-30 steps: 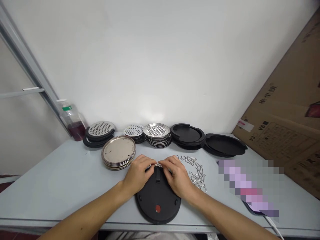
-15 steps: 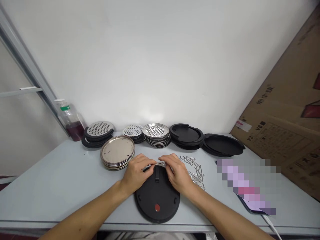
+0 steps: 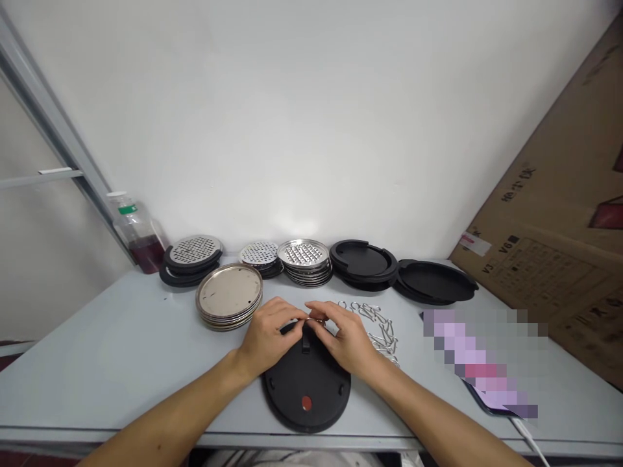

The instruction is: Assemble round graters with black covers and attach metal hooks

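Note:
A black round plastic base (image 3: 309,379) lies near the table's front edge, with a raised strip near its far end and a red dot near its close end. Over its far rim, my left hand (image 3: 270,334) pinches thumb and forefinger at one end of a small metal wire hook (image 3: 314,320). At its other end my right hand (image 3: 343,334) has its fingertips closed on the same piece. The fingers cover most of the hook. Beside my right hand lies a loose group of metal wire hooks (image 3: 384,332), partly hidden by that hand.
Behind my left hand stands a stack of plain metal discs (image 3: 230,292). Along the wall are grater discs (image 3: 302,254), perforated discs (image 3: 195,250) and black bases (image 3: 365,259). A bottle of dark red liquid (image 3: 146,251), a phone (image 3: 496,405) and a cardboard box (image 3: 545,259) flank them.
Both hands stay at the base's far rim. My right fingers have shifted slightly left and closer to my left fingertips, covering more of the hook.

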